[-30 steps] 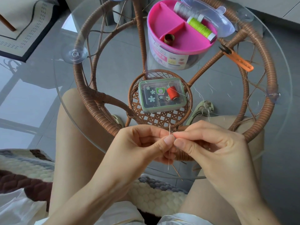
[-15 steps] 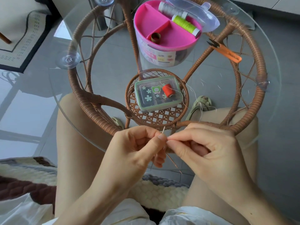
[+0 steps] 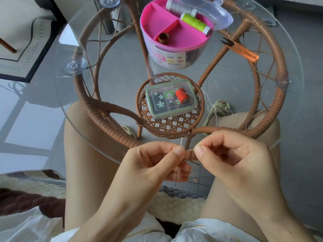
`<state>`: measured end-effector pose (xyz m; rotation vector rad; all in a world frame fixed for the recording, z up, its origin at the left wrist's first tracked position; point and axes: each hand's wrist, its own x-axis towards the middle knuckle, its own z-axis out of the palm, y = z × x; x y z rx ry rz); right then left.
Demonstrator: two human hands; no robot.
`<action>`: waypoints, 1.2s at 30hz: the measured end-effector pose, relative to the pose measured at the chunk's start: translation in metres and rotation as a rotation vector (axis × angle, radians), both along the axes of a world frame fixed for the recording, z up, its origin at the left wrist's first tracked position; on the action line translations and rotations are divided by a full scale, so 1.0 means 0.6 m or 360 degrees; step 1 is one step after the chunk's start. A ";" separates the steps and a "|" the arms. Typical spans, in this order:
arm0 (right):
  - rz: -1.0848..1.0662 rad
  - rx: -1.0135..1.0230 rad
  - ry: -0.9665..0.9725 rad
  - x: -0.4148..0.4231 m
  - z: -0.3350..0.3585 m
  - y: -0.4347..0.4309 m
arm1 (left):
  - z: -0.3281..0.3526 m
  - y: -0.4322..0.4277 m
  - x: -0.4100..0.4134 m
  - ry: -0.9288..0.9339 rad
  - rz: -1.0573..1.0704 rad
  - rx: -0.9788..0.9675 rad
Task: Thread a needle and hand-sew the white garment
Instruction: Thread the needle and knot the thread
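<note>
My left hand [image 3: 153, 165] pinches a thin needle [image 3: 181, 142] between thumb and forefinger, its tip standing up just above the fingers. My right hand [image 3: 232, 161] is a short gap to the right, thumb and forefinger pinched on a fine pale thread [image 3: 216, 117] that runs up over the glass. The white garment [image 3: 31, 226] lies crumpled at the bottom left, and more of it crosses my lap at the bottom edge. Both hands hover over the near rim of the round glass table [image 3: 70, 42].
On the glass stand a pink sewing kit tub [image 3: 174, 37] with grey and green spools and a thimble, orange thread snips [image 3: 243, 50], and a small green box [image 3: 170, 101] with an orange spool. A rattan frame [image 3: 279, 70] shows beneath. A knitted cushion [image 3: 31, 186] lies under me.
My hands have drawn slightly apart; the right hand curled its fingers and pulled away to the right with the thread. The view shifted a little downward.
</note>
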<state>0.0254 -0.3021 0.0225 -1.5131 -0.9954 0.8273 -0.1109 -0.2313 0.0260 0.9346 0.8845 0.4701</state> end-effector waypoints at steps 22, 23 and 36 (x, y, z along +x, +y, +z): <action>-0.0196 -0.0009 0.0064 -0.025 -0.023 0.026 | -0.005 0.014 -0.003 -0.0023 0.0118 -0.0128; -0.0186 -0.0013 0.0075 -0.025 -0.025 0.026 | -0.006 0.015 -0.002 -0.0028 0.0133 -0.0112; 0.0046 -0.0006 -0.0026 -0.023 -0.023 0.019 | -0.005 0.017 -0.004 0.0217 0.0073 0.0499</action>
